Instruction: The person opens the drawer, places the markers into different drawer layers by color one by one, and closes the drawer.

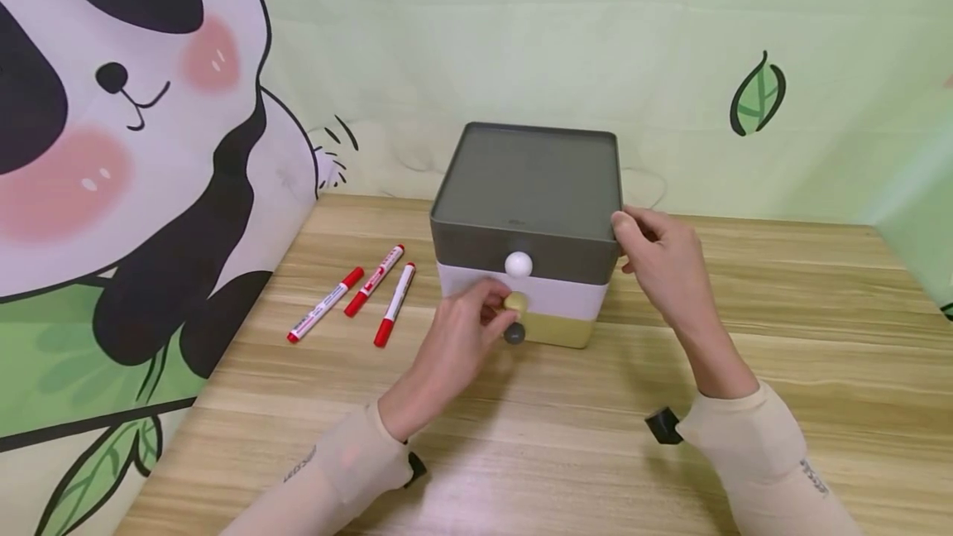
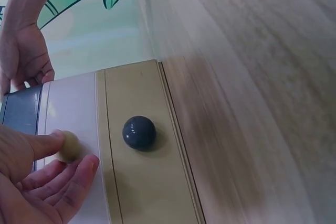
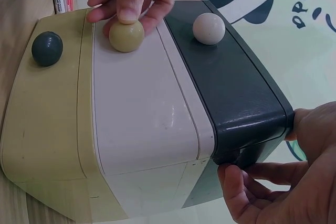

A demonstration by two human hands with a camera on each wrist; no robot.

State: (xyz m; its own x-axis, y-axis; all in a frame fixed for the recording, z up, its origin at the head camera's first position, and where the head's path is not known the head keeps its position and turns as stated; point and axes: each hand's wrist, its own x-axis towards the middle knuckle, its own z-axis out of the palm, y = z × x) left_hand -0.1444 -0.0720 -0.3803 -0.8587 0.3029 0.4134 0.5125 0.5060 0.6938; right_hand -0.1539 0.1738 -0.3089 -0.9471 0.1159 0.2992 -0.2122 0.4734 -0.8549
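My left hand [image 1: 463, 327] is pinching the yellow knob [image 3: 126, 38], right hand [image 1: 666, 259] holding the box [image 1: 532, 180] by a top corner. It's on the table [image 1: 804, 337], drawers [image 3: 147, 98] look closed, so I'd say barely started. Markers [image 1: 326, 304] lie loose left of it.

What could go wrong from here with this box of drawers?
The left hand could slip off the round yellow knob. The right hand grips only the dark grey top tier, so pulling might shift the whole white tier below. The nearest red-capped marker might be knocked by the left hand.
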